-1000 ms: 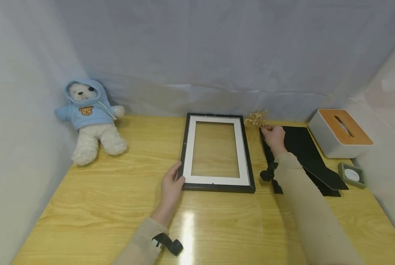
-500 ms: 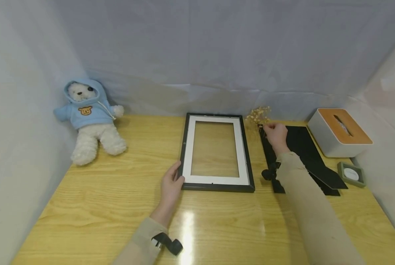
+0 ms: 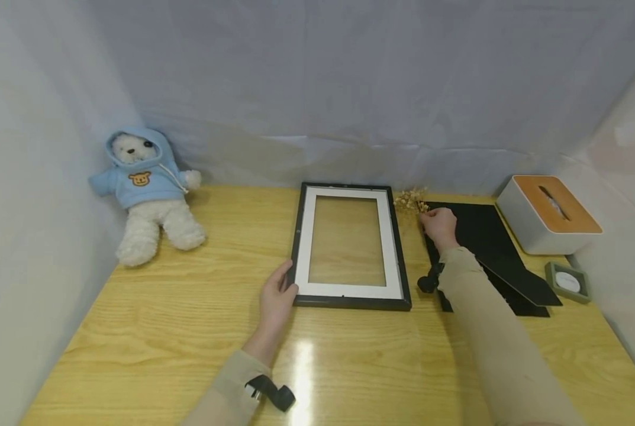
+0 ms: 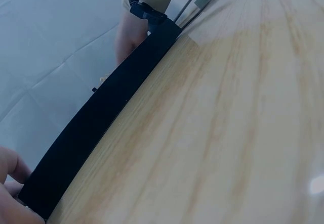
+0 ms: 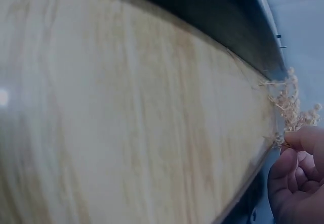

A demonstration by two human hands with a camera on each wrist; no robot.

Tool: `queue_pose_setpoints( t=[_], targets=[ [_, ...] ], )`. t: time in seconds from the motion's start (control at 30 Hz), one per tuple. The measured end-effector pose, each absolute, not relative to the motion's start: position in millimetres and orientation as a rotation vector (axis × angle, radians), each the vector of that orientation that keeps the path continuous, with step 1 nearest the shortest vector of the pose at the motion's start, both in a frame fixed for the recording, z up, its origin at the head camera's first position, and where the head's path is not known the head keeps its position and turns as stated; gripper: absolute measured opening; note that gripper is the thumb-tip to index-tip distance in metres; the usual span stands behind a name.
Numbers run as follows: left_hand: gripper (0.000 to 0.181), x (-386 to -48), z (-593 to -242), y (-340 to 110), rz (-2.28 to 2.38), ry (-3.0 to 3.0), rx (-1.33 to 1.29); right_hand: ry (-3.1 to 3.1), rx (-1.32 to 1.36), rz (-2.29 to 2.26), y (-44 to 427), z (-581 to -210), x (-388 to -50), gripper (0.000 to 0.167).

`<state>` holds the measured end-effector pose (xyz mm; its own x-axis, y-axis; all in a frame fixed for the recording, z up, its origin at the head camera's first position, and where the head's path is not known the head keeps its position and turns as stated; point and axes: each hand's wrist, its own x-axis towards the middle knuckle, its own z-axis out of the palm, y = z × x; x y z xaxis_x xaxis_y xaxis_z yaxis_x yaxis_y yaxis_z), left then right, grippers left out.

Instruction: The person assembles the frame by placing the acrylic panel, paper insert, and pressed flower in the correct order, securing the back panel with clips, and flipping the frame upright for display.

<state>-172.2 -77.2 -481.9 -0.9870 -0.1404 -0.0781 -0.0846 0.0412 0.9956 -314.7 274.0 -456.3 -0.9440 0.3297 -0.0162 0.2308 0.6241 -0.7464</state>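
Dried flowers [image 3: 410, 202]: right of the picture frame [image 3: 351, 302], at your fingertips.
Right hand [image 3: 440, 227]: your thumb and finger pinch them.
Left hand [image 3: 276, 302]: you grip the frame's left edge.

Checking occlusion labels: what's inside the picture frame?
A white mat lines the picture frame; the wooden table shows through its opening. Whatever lies beneath the mat and black border is covered.
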Motion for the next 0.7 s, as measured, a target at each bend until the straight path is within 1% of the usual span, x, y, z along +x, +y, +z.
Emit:
queue_pose_setpoints(
  t=[0.33,0.57,0.63,0.7],
  targets=[
    [0.060,-172.6,-481.7,-76.5,-2.136,-2.228,0.231,-2.706,-0.395,1.143,269.3,-452.5,-314.2,0.030],
    [0.059,-172.5,-482.4,-77.8,-2.141,-2.223,0.203,-2.767,-0.409,1.083,268.9,-453.6,-313.1,0.028],
    [0.059,-172.1,-482.1,-78.1,-2.148,-2.220,0.199,-2.777,-0.411,1.079,268.2,-454.7,-314.4,0.029],
    [0.059,-172.0,-482.2,-78.2,-2.154,-2.217,0.200,-2.786,-0.412,1.062,267.2,-455.9,-316.5,0.035]
  ],
)
